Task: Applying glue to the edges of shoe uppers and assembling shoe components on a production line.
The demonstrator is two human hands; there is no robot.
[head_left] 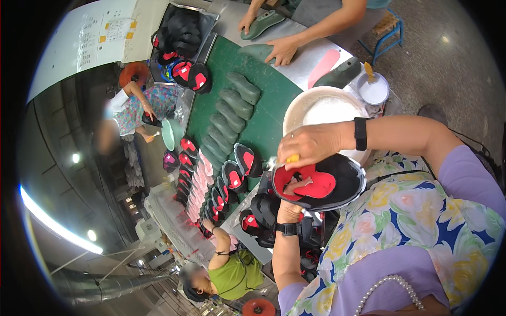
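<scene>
Left hand (pixel 290 211) grips a shoe (pixel 328 185) by its edge — right hand (pixel 308 145) clasps a brush (pixel 293 158) at its rim — a tub (pixel 289 109) open just beyond.

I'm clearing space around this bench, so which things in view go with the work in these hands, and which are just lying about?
With the job:
- black-and-red shoe upper, in the left hand
- yellow-handled tool, in the right hand
- large cream tub of white stuff, probably

Just about, it seems:
- blue-legged stool
- round orange thing, lower edge
</scene>
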